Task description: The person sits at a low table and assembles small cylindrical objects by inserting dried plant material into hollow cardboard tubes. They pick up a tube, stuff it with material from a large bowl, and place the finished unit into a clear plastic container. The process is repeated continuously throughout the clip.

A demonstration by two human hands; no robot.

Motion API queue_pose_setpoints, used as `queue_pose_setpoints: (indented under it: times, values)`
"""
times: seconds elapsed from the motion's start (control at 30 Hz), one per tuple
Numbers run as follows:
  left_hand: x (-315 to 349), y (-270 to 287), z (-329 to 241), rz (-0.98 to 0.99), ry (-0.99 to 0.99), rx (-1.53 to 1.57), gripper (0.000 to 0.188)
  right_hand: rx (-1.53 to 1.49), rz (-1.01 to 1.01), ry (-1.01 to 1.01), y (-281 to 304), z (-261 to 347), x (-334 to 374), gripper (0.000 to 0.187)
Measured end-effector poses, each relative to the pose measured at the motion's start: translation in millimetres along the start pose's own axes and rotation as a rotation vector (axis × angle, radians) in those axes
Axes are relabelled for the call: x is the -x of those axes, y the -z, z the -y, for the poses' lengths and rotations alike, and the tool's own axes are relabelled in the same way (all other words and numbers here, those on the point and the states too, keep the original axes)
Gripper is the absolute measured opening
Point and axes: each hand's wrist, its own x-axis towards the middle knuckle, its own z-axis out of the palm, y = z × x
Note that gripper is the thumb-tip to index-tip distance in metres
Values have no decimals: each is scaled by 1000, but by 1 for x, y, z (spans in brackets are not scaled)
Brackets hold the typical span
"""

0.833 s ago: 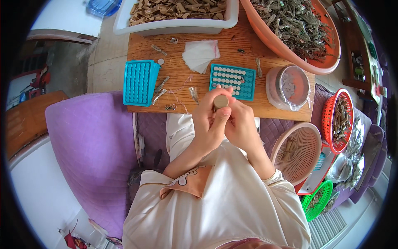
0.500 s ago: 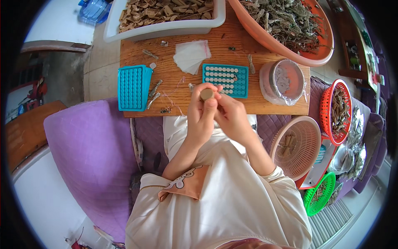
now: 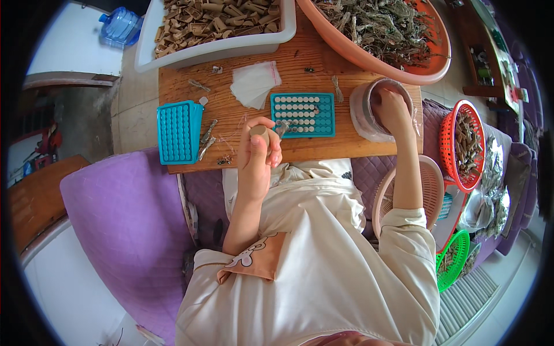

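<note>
My left hand [image 3: 255, 167] is closed around a small tan-brown cylinder [image 3: 259, 132], just in front of the table's near edge. A greyish wispy bundle [image 3: 282, 127] sticks out beside its fingers, over a turquoise tray [image 3: 325, 118] with rows of white discs in part of its round pockets. My right hand [image 3: 392, 109] reaches down into a round tub [image 3: 365, 104] wrapped in clear plastic at the table's right. Its fingertips are hidden inside the tub, so what they touch does not show.
Stacked turquoise trays [image 3: 177, 135] lie at left, near white sachets [image 3: 254, 86]. Behind stand a white bin [image 3: 231, 49] of brown half-shells and an orange basin [image 3: 434, 66] of grey wiry bundles. Pink [image 3: 384, 196], red [image 3: 445, 144] and green [image 3: 460, 259] baskets are at right.
My hands were together at the cylinder and have parted. The right moved right and forward into the tub; the left keeps the cylinder. The whole view has shifted slightly.
</note>
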Motion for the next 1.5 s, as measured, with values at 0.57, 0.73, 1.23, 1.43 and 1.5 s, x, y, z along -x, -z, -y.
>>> queue_pose_setpoints:
  times: [0.57,0.73,1.23,1.43,1.5]
  values:
    - [2,4,0,38,61,-8,36,-211,26,83,12,-7,0,20]
    - [2,3,-2,59,82,73,36,-461,38,-115,32,-3,8,18]
    - [4,3,-5,104,410,802,29,-132,-478,-127,30,10,91,15]
    - [5,3,-2,97,496,960,27,-167,-437,-208,33,10,96,15]
    - [5,4,-1,73,499,982,27,-340,-488,-212,37,15,92,13]
